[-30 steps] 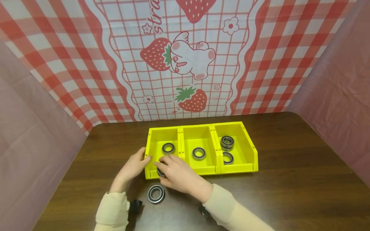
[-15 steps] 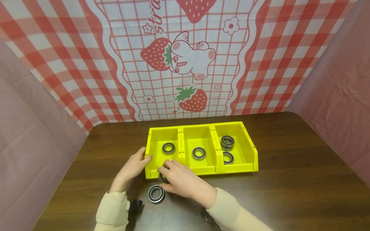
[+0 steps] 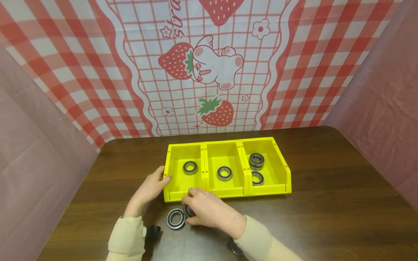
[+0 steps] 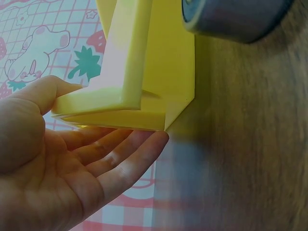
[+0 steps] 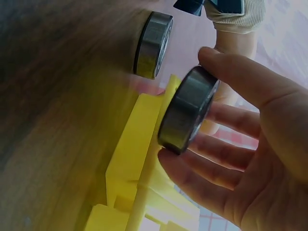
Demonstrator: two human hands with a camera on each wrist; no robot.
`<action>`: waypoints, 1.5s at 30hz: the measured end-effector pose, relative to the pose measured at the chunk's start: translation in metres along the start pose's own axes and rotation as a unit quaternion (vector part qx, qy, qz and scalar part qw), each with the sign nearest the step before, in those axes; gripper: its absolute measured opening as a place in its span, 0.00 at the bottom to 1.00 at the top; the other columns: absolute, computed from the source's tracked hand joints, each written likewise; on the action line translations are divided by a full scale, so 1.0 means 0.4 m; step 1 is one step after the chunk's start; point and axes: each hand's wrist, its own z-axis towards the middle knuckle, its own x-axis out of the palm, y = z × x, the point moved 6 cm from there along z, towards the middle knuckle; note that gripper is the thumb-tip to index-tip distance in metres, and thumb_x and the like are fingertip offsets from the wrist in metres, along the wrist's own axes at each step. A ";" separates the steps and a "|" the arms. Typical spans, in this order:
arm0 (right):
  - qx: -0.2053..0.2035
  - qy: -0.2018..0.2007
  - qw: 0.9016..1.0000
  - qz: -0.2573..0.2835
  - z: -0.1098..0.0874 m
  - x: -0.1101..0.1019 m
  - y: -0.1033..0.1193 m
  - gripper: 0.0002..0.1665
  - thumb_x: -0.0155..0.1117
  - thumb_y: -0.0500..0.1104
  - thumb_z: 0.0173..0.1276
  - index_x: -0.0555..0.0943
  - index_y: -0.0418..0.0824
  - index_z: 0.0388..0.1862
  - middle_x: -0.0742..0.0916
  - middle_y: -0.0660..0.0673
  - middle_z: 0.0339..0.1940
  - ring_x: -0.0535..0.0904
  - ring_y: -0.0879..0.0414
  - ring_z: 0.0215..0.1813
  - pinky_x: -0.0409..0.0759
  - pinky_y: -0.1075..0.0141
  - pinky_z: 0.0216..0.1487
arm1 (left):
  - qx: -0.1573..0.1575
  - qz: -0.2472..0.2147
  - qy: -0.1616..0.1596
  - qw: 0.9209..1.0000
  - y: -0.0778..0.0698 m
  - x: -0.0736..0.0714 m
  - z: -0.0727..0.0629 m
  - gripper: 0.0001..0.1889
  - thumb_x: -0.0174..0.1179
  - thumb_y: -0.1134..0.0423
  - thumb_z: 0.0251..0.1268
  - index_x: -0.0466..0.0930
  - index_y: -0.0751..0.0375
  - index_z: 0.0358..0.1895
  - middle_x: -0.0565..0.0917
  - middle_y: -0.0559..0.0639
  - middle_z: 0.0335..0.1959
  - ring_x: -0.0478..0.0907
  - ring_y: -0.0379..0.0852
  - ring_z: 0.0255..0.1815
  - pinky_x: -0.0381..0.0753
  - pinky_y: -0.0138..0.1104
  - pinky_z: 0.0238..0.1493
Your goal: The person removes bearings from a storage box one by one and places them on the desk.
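Note:
My left hand holds the side wall of the leftmost yellow bin, thumb over the rim and fingers along the outside, as the left wrist view confirms. Just in front of that bin, my right hand grips a ball bearing by its edge between thumb and fingers; the head view shows only part of it. Close beside it, a larger-looking bearing lies flat on the table. One bearing lies inside the left bin.
Two more yellow bins adjoin on the right. A bearing lies in the middle bin. The right bin has two stacked bearings and another bearing. A patterned cloth hangs behind the brown table.
My right hand has drawn the bearing from over the left bin's front lip toward me, down beside the bearing on the table. My left hand has stayed put.

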 end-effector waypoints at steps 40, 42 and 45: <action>0.030 0.062 0.997 -0.033 0.000 0.062 0.002 0.26 0.73 0.61 0.39 0.78 0.47 0.32 0.71 0.54 0.23 0.67 0.63 0.23 0.64 0.71 0.21 | 0.003 0.010 -0.006 1.000 0.002 -0.001 0.002 0.21 0.48 0.57 0.66 0.63 0.63 0.59 0.77 0.58 0.47 0.72 0.48 0.41 0.71 0.44 0.48; 0.029 0.061 0.997 -0.040 -0.001 0.064 0.003 0.27 0.73 0.62 0.39 0.78 0.47 0.32 0.71 0.54 0.23 0.67 0.63 0.23 0.64 0.71 0.21 | 0.003 0.011 -0.006 1.000 0.001 -0.002 0.001 0.21 0.48 0.57 0.67 0.63 0.63 0.59 0.77 0.58 0.46 0.72 0.48 0.41 0.71 0.44 0.48; 0.027 0.057 0.997 -0.049 -0.002 0.066 0.004 0.27 0.73 0.62 0.39 0.78 0.47 0.32 0.71 0.54 0.23 0.67 0.63 0.24 0.65 0.71 0.21 | 0.004 0.011 -0.008 1.000 0.002 -0.002 0.002 0.21 0.49 0.57 0.67 0.63 0.64 0.59 0.77 0.58 0.46 0.72 0.48 0.41 0.71 0.43 0.48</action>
